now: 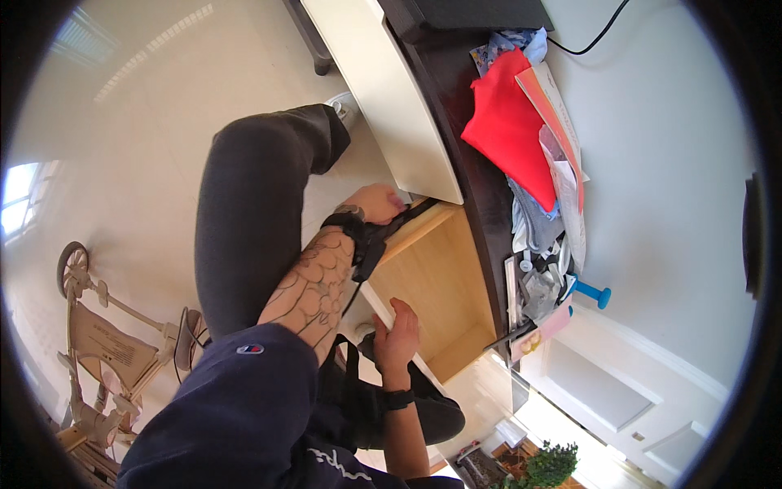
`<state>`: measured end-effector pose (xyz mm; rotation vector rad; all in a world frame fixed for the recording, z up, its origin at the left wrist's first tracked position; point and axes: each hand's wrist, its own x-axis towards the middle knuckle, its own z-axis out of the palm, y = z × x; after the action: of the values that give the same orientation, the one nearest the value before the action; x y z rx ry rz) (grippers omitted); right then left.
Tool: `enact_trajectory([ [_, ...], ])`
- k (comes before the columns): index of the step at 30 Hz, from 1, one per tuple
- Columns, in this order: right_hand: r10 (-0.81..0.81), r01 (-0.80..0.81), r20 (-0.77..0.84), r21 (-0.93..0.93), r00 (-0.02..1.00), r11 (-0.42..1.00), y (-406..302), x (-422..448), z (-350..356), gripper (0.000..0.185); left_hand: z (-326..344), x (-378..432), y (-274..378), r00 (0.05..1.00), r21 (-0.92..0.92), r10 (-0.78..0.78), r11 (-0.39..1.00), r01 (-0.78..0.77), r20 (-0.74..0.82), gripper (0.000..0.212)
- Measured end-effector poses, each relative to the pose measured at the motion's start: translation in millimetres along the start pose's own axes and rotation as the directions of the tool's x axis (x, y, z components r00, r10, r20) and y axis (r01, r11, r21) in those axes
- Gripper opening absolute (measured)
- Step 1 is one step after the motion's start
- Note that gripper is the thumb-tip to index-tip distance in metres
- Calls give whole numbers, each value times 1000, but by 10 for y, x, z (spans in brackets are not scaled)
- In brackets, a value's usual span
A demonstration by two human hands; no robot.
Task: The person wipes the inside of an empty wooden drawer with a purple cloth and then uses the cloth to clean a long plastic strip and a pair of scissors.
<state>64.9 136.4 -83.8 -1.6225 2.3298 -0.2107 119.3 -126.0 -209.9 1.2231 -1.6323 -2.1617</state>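
Note:
A light wooden drawer [437,278] juts out from a dark-topped cabinet, its bare bottom showing. My right hand [397,336] grips the drawer's white front panel [431,371], with fingers over the top edge on the inner side and the thumb outside. At the drawer's other side, my left hand [377,203] has its fingers curled by the black drawer slide [421,209]; the fingertips are partly hidden. A black strap [345,225] circles my left wrist, beside a black object [369,250] with a cable. My right wrist wears a black band [398,400].
On the dark cabinet top [452,116] lie a red cloth [510,122], folded garments [537,220], a plastic bag [540,293] and a blue-handled item [591,292]. A white cabinet front [397,91] adjoins the drawer. A beige wheeled frame [116,342] stands left; a plant [550,464] is lower right.

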Motion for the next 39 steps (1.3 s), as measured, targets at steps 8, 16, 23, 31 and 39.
enact_trajectory([
  [8, 36, -34, -90, 30, 995, 999, 2, 95, -43, 42, -91, -184, 381, 999, 263, -44, 964, 41, 4, 30],
  [16, -13, 20, -157, 41, 988, 999, 87, 102, -36, 30, -143, -285, 302, 995, 95, 102, 990, -103, 12, 26],
  [23, 33, -17, -126, 126, 992, 992, 154, 150, -97, 31, -212, -663, 25, 973, -65, -87, 995, 75, -214, 18],
  [31, 26, -16, -91, 109, 995, 994, 289, 308, -144, 52, 1480, -1373, -528, 647, -462, -294, 881, -102, -704, 37],
  [39, -75, 92, -69, 293, 995, 952, 525, 320, -200, 60, 2523, -1433, -895, 904, -117, 411, 898, -424, -119, 40],
])
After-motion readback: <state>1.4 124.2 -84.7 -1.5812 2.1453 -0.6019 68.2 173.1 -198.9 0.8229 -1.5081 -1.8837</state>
